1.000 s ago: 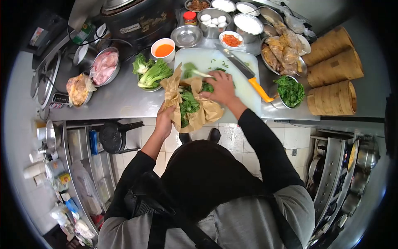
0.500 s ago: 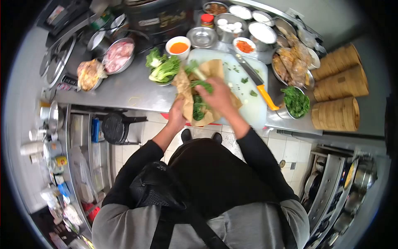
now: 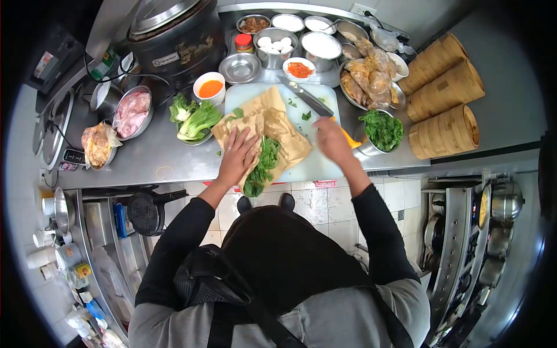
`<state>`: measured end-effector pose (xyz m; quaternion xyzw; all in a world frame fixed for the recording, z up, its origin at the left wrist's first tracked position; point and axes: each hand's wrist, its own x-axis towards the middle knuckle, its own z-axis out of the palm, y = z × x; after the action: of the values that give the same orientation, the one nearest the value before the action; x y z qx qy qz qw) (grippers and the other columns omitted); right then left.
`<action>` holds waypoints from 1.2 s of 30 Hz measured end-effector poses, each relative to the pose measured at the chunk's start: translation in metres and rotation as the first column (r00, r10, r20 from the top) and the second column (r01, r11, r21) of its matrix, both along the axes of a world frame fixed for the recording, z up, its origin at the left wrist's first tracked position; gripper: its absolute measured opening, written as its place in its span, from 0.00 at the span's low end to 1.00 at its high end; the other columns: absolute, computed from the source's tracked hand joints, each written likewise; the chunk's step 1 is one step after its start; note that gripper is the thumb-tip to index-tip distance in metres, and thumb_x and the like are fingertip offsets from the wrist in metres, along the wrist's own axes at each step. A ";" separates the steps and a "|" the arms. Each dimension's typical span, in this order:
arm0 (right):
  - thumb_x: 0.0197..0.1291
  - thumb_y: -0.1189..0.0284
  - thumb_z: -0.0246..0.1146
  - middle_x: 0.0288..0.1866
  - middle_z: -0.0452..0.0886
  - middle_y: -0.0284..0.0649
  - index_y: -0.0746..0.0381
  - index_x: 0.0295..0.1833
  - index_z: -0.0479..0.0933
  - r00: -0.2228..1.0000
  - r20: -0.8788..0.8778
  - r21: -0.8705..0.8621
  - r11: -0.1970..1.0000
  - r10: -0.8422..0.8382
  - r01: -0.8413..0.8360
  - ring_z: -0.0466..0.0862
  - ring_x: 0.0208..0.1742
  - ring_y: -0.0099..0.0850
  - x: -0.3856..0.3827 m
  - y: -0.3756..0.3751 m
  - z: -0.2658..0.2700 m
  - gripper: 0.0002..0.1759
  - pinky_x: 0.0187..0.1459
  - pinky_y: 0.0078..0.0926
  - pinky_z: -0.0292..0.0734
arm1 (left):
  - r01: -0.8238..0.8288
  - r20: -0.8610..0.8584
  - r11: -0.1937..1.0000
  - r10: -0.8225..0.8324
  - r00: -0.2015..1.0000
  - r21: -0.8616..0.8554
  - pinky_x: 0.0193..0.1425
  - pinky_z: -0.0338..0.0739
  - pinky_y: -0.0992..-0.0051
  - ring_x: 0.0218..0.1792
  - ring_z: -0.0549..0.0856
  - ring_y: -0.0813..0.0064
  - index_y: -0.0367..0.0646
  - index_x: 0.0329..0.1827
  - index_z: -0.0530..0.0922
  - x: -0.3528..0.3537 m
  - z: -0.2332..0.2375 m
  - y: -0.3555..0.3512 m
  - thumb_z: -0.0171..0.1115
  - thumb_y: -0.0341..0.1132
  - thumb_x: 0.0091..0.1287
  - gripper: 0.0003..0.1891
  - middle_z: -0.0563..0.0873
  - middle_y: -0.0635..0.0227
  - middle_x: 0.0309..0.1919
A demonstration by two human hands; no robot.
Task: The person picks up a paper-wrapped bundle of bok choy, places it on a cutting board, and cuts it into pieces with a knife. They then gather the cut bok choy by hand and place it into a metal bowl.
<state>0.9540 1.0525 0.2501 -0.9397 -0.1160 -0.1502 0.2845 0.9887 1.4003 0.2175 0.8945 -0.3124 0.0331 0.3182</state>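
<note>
My left hand (image 3: 237,155) lies with fingers spread on a crumpled brown paper bag (image 3: 283,130) on the cutting board (image 3: 322,165). Leafy greens (image 3: 266,165) stick out of the bag beside that hand, hanging toward the counter's front edge. My right hand (image 3: 335,141) is blurred over the right side of the board. It overlaps the yellow handle of a kitchen knife (image 3: 310,100); I cannot tell whether the fingers grip it. The blade lies across the board, pointing up and left, with scraps of chopped greens around it.
Left of the board are bok choy (image 3: 197,120), a cup of orange liquid (image 3: 210,88) and a bowl of raw meat (image 3: 133,113). To the right stand a pot of greens (image 3: 382,130), bagged meat (image 3: 368,78) and bamboo steamers (image 3: 444,132). Behind are eggs (image 3: 275,45) and shredded carrot (image 3: 300,69).
My right hand has left the greens in the paper bag and moved right to the knife handle. My left hand has gone from holding the bag's side to lying flat on it. The view has shifted.
</note>
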 end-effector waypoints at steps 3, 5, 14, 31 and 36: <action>0.60 0.81 0.60 0.53 0.80 0.54 0.62 0.62 0.75 0.968 -0.059 -0.217 0.950 -0.244 0.226 0.82 0.52 0.56 0.001 -0.024 -0.009 0.22 0.58 0.50 0.78 | 0.106 0.034 0.994 -0.107 0.994 0.038 0.84 0.55 0.51 0.81 0.62 0.48 0.54 0.76 0.75 0.022 0.011 0.000 0.63 0.43 0.75 0.26 0.72 0.63 0.77; 0.61 0.78 0.61 0.52 0.78 0.55 0.56 0.69 0.72 0.927 -0.160 -0.335 0.902 -0.338 0.271 0.81 0.52 0.58 0.003 -0.026 -0.023 0.28 0.57 0.50 0.79 | 0.075 0.058 0.996 -0.078 0.995 0.050 0.83 0.57 0.52 0.81 0.63 0.48 0.52 0.75 0.76 0.023 0.035 0.005 0.62 0.45 0.75 0.26 0.74 0.62 0.76; 0.68 0.71 0.64 0.50 0.80 0.59 0.56 0.66 0.77 0.898 -0.214 -0.010 0.921 -0.384 0.390 0.84 0.48 0.61 -0.079 -0.044 0.018 0.21 0.49 0.54 0.81 | -0.779 0.289 0.591 0.724 0.626 0.208 0.68 0.72 0.47 0.68 0.75 0.47 0.43 0.67 0.81 -0.017 -0.023 0.181 0.64 0.39 0.73 0.21 0.76 0.52 0.69; 0.64 0.71 0.70 0.51 0.79 0.47 0.50 0.64 0.81 0.882 -0.207 -0.095 0.906 -0.423 0.412 0.84 0.51 0.51 -0.091 -0.031 0.002 0.22 0.50 0.48 0.84 | -0.630 0.160 0.758 0.609 0.777 0.171 0.57 0.76 0.53 0.48 0.82 0.43 0.34 0.49 0.80 0.010 -0.059 0.227 0.60 0.30 0.74 0.08 0.83 0.46 0.43; 0.61 0.73 0.71 0.52 0.79 0.45 0.52 0.61 0.82 0.886 -0.119 -0.190 0.886 -0.449 0.424 0.82 0.52 0.47 -0.064 -0.030 -0.012 0.22 0.55 0.46 0.78 | -0.452 0.018 0.882 0.458 0.889 -0.137 0.49 0.79 0.68 0.41 0.85 0.66 0.34 0.48 0.79 0.004 -0.012 0.155 0.58 0.32 0.81 0.09 0.84 0.56 0.39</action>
<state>0.8902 1.0229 0.2385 -0.9701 0.1105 -0.1251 0.1761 0.9927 1.5552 0.2055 0.9192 -0.0990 0.1494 0.3508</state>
